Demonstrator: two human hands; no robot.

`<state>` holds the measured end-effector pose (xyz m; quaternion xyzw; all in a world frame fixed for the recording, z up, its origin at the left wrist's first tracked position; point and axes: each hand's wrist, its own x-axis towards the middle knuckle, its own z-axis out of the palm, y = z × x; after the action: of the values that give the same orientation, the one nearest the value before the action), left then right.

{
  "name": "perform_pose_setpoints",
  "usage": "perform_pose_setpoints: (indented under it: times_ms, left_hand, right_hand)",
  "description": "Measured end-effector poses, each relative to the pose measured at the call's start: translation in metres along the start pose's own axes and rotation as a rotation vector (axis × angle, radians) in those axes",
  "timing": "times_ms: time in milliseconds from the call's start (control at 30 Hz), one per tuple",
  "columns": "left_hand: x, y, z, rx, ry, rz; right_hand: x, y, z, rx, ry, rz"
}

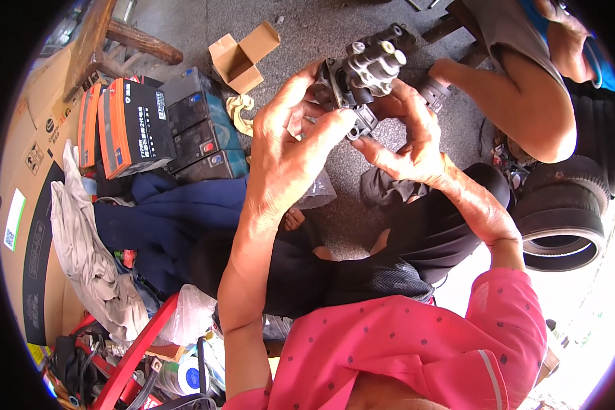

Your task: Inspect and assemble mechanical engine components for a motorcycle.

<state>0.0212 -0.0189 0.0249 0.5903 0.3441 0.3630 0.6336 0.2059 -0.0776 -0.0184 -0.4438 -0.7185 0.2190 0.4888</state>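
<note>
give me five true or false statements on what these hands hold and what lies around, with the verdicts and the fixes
1. The left hand and the right hand both hold the grey metal part. True.
2. The small cardboard box is shut. False: the small cardboard box has its flaps open.
3. Black tyres lie on the person's right. True.
4. The shirt on the person is plain green. False: the shirt is pinkish red with small dark dots.
5. Another person's bare leg shows at the upper right. True.
</note>
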Motion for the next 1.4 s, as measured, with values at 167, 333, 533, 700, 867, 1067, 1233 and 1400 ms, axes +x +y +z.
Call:
perform_pose_setpoints:
  times_ms: [167, 333, 533, 700, 867, 1067, 1233, 1400]
  left_hand:
    - [0.003, -0.003, -0.005, -0.094, -0.054, -0.17]
    - [0.005, -0.008, -0.004, -0.269, -0.057, -0.211]
    - [0.006, -0.016, -0.008, -0.436, -0.05, -0.379]
    - [0.006, -0.018, -0.007, -0.445, -0.032, -0.432]
    - [0.005, -0.02, -0.007, -0.462, -0.026, -0.423]
    - [0.006, -0.021, -0.011, -0.534, -0.041, -0.503]
    - [0.006, -0.023, -0.009, -0.531, -0.007, -0.489]
    - [0.006, -0.024, -0.008, -0.53, 0.032, -0.486]
  right_hand:
    - [0.003, -0.008, -0.003, -0.044, -0.002, 0.082]
    - [0.003, -0.011, -0.005, -0.078, 0.017, 0.122]
    - [0.007, -0.017, -0.006, -0.04, -0.007, 0.292]
    - [0.006, -0.013, -0.007, -0.001, -0.012, 0.321]
    - [0.006, -0.013, -0.007, -0.013, -0.021, 0.305]
    - [0.008, -0.013, -0.007, 0.006, -0.035, 0.326]
    - [0.005, -0.006, -0.005, 0.024, -0.04, 0.302]
    - [0.006, -0.003, -0.005, 0.009, -0.046, 0.271]
